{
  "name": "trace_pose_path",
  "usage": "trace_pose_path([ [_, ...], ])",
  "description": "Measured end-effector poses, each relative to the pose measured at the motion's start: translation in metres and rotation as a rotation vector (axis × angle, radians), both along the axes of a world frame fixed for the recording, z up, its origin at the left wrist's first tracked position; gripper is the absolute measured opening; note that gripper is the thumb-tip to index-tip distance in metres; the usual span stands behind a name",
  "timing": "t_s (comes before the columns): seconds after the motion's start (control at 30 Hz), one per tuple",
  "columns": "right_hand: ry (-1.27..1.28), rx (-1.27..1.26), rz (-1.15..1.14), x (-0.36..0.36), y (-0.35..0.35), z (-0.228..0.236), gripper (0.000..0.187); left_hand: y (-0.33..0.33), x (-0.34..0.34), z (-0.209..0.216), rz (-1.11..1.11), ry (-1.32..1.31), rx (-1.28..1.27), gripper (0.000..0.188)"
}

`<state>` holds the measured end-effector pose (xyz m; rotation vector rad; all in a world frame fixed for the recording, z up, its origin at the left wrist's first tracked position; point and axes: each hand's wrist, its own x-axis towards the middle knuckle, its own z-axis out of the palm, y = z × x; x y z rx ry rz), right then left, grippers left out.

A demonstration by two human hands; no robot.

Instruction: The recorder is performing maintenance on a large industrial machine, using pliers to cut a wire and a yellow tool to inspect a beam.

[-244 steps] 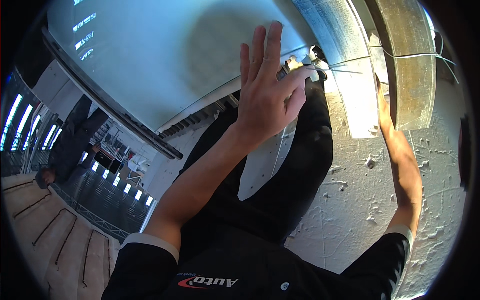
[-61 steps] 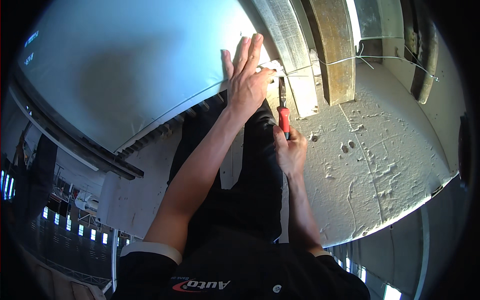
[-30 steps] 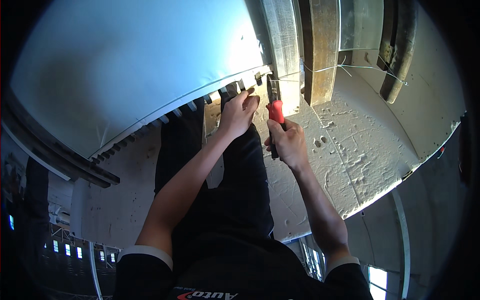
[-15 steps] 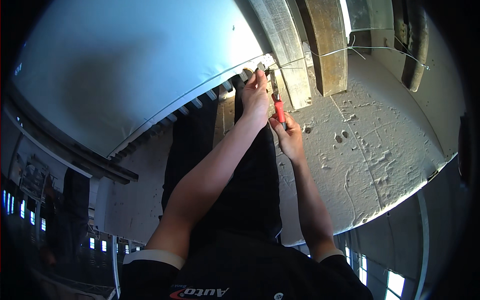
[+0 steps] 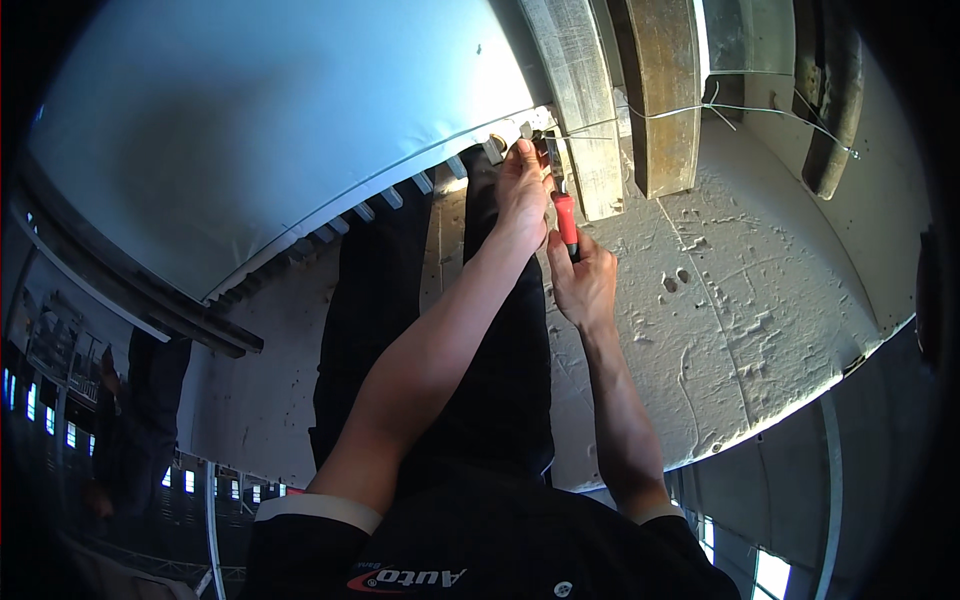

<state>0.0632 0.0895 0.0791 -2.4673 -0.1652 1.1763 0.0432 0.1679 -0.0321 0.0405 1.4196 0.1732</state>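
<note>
My left hand (image 5: 522, 195) reaches up to the edge of the pale blue sheet. Its thumb and fingers close beside a small grey block end (image 5: 526, 131); what they pinch is hidden. My right hand (image 5: 585, 275) grips what look like pliers (image 5: 566, 218), with red and black handles and a slim metal head pointing away from me. The head's tip lies just right of my left fingers, near a thin wire (image 5: 585, 136). That wire runs across the end of the nearest grey bar (image 5: 585, 120).
The pale blue sheet (image 5: 300, 110) covers a row of bar ends at the upper left. A brown bar (image 5: 665, 110) and a twisted wire (image 5: 760, 107) are at the upper right. Below is a rough pale surface (image 5: 660, 310). Another person (image 5: 140, 420) stands at the far left.
The view has shifted slightly. My right hand and the pliers have moved a little closer to my left hand, whose fingers now partly cover the metal head.
</note>
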Motion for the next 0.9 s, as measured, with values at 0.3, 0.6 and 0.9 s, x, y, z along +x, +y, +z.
trace_pose_path([
  [0.3, -0.138, -0.277, 0.446, 0.030, 0.049, 0.017, 0.031, -0.019, -0.011, -0.024, 0.032, -0.099, 0.158, 0.025],
  [0.6, 0.269, -0.381, 0.192, 0.047, 0.051, 0.042, 0.033, -0.006, -0.019, -0.015, 0.016, -0.047, 0.051, 0.022],
  [0.9, 0.352, -0.269, -0.096, 0.029, 0.023, 0.022, 0.039, -0.003, -0.016, -0.012, 0.107, -0.023, -0.125, 0.031],
])
